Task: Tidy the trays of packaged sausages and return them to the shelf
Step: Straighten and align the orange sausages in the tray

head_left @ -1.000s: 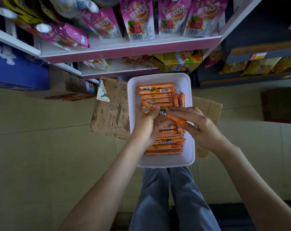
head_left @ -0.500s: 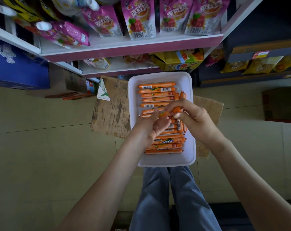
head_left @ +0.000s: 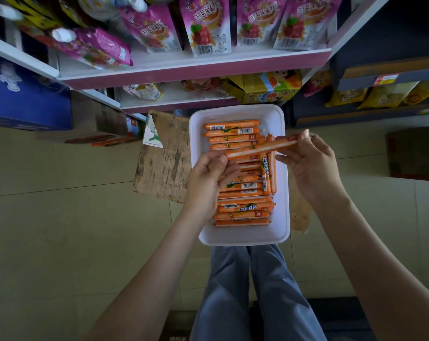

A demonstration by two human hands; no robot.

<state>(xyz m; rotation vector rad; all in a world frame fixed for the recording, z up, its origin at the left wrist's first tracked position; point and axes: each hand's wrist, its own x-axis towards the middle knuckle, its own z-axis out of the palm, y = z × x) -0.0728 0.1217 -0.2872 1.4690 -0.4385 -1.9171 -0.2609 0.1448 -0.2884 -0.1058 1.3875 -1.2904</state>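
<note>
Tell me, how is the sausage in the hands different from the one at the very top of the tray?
The held sausage is lifted above the white tray, pinched at its ends by the left hand and right hand; the top sausage lies in the tray, untouched. The held sausage slants; the top sausage lies straight across. Both are long, thin and orange.

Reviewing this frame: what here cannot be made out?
Head view only:
- Held sausage: blurred, so its print is unreadable.
- Packed sausages: the left hand covers the middle rows, so they can't be counted.
- Board: the white tray hides its middle.
- Pink pouches: their tops are cut off by the upper edge.
</note>
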